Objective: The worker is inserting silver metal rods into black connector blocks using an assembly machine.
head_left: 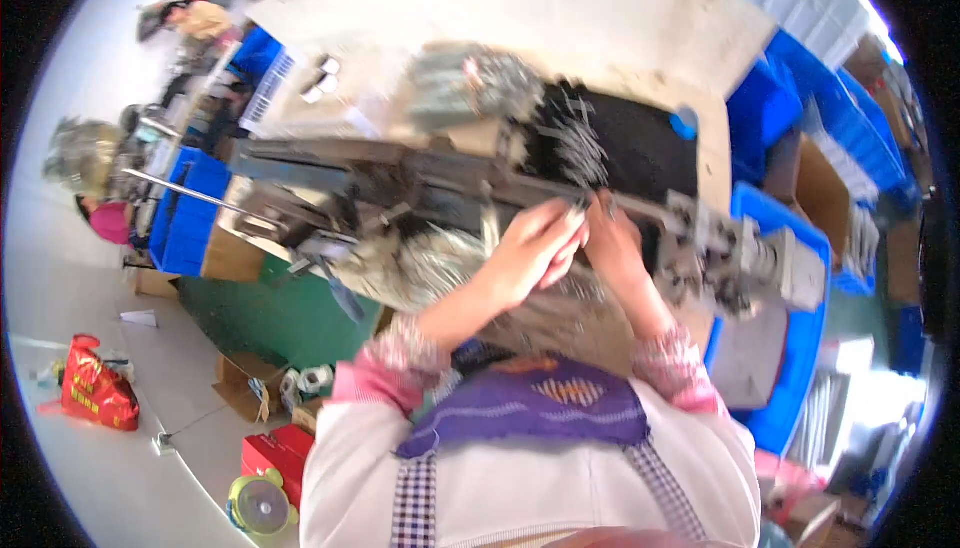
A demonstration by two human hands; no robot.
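Observation:
My left hand and my right hand meet fingertip to fingertip, just in front of a long dark metal bar of a bench machine. Both are closed in a pinch, and whatever small thing may sit between the fingers is too blurred to name. Just beyond them, a loose pile of thin silvery metal pieces lies on a black mat. Below my left wrist, a clear plastic bag lies bunched against the machine.
The machine's metal head juts out on the right over a blue tub. Grey plastic-wrapped packs lie toward the back of the table. Blue bins stand at the left, and an open cardboard box at the right.

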